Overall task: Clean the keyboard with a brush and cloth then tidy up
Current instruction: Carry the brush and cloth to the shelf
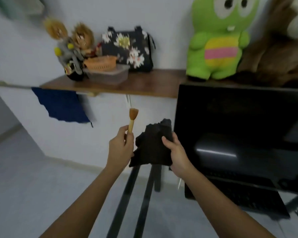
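Observation:
My left hand (121,146) grips the pale wooden handle of a small brush (132,119), its tan bristles pointing up. Beside it, my right hand (176,152) clutches a crumpled black cloth (153,145) that hangs down between both hands. Both hands are raised in front of the white wall, left of a dark monitor (239,131). The black keyboard (237,196) lies low at the right, under the monitor's lower edge and behind my right forearm.
A wooden shelf (144,85) above carries a clear plastic box (108,74) with an orange basket, two dolls, a floral bag (127,48), a green plush (218,36) and a brown plush. A blue cloth (62,103) hangs from a rail at the left. Black bars (127,194) run below my hands.

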